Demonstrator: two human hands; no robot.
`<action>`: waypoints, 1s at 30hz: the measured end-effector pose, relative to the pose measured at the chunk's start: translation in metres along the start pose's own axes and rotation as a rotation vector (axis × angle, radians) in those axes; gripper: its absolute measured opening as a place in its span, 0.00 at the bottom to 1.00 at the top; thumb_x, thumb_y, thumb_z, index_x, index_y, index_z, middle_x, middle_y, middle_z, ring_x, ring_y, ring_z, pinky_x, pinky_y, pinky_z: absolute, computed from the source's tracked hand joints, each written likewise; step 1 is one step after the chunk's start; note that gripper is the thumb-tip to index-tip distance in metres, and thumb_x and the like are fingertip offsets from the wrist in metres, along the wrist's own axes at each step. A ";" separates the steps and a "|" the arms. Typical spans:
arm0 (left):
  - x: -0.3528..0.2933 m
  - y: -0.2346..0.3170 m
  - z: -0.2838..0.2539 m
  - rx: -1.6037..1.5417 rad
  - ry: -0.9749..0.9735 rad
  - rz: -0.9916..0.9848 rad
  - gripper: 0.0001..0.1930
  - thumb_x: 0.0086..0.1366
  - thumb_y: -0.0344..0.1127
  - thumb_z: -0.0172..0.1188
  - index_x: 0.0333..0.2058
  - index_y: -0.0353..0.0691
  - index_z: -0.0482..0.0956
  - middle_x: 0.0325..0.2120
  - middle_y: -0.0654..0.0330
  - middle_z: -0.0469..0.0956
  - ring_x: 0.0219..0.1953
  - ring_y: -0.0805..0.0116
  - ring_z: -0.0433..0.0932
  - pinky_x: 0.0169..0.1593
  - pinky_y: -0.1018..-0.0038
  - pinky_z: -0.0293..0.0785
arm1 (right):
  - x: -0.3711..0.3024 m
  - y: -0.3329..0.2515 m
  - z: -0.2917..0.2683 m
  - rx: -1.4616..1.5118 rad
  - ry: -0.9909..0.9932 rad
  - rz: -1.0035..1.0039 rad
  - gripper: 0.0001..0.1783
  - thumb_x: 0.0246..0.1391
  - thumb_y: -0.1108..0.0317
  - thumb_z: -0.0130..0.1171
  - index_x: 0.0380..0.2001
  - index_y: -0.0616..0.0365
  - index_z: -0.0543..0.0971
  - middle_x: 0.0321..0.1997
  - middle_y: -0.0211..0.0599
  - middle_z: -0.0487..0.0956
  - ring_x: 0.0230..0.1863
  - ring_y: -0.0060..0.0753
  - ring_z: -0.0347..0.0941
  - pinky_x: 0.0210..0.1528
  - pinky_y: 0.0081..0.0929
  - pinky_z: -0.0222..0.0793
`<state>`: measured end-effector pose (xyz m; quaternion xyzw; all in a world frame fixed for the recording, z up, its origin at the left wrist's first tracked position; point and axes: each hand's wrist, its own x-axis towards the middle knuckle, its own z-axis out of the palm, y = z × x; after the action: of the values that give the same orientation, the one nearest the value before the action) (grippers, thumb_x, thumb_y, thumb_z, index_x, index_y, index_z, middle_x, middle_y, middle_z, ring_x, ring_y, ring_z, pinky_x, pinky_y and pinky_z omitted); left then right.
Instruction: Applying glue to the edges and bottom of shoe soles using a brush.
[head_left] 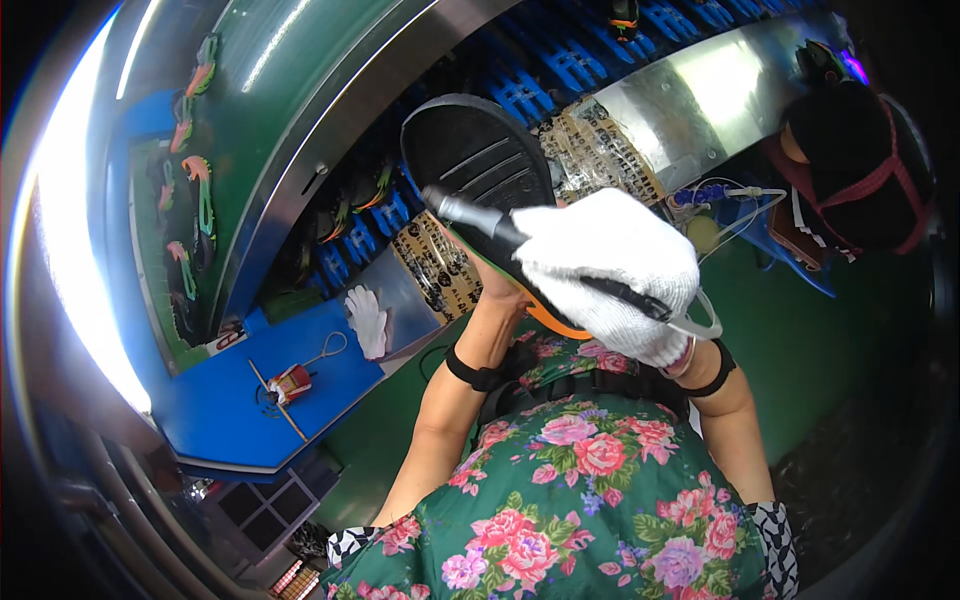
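Observation:
My left hand (502,286), ungloved, is closed around the lower side of a black sandal (478,145) with an orange strap. The sandal is tilted up in front of me, its grooved footbed showing; most of my left fingers are hidden behind it. A white knitted glove covers my right hand (605,265), which is wrapped around a slim, pen-shaped tool (468,212) with a black body and a grey metal nose. The nose lies across the footbed in this view; whether it touches cannot be told. A pale tube (706,318) loops beside my right wrist.
At left, a blue table (215,400) bears a red container (290,384) with a stick across it. A loose white glove (367,322) lies at its edge. Blue racks (575,68) run behind a metal ledge (700,90). Another person (850,160) is at far right.

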<state>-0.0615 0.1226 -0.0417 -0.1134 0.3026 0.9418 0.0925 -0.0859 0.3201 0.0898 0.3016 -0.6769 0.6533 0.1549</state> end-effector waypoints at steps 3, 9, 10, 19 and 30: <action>0.008 -0.003 -0.003 0.011 -0.105 0.001 0.58 0.57 0.89 0.29 0.61 0.38 0.70 0.49 0.48 0.78 0.48 0.56 0.80 0.55 0.60 0.77 | -0.001 0.003 0.000 -0.160 -0.055 -0.093 0.18 0.47 0.74 0.71 0.45 0.57 0.87 0.46 0.41 0.86 0.42 0.40 0.83 0.44 0.35 0.78; 0.021 0.004 0.011 0.025 -0.335 -0.021 0.61 0.54 0.91 0.29 0.59 0.35 0.71 0.48 0.46 0.79 0.47 0.54 0.80 0.52 0.60 0.78 | -0.004 0.006 -0.005 -0.036 -0.065 -0.007 0.15 0.45 0.79 0.70 0.40 0.59 0.87 0.46 0.44 0.86 0.41 0.42 0.83 0.44 0.37 0.78; 0.018 0.006 0.016 -0.013 -0.290 -0.046 0.63 0.52 0.92 0.28 0.57 0.34 0.72 0.46 0.46 0.79 0.46 0.54 0.80 0.51 0.61 0.78 | -0.005 0.006 -0.003 -0.013 -0.017 0.029 0.16 0.46 0.79 0.70 0.41 0.59 0.87 0.46 0.44 0.87 0.41 0.43 0.83 0.44 0.36 0.78; 0.021 0.023 0.050 -0.035 -0.432 -0.104 0.64 0.41 0.97 0.41 0.46 0.30 0.75 0.35 0.48 0.80 0.40 0.54 0.80 0.47 0.60 0.79 | -0.013 0.012 -0.002 0.029 -0.069 -0.003 0.18 0.52 0.77 0.69 0.48 0.55 0.86 0.48 0.40 0.86 0.46 0.41 0.82 0.46 0.36 0.78; 0.035 0.030 0.047 -0.053 -0.479 -0.046 0.47 0.49 0.80 0.57 0.46 0.36 0.70 0.36 0.45 0.81 0.47 0.49 0.80 0.51 0.57 0.80 | -0.017 0.012 -0.006 -0.072 -0.145 -0.045 0.19 0.48 0.77 0.72 0.46 0.58 0.86 0.46 0.41 0.87 0.43 0.40 0.83 0.44 0.35 0.78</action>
<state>-0.1098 0.1303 0.0021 0.1038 0.2444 0.9471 0.1800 -0.0811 0.3291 0.0712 0.3573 -0.7026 0.6012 0.1310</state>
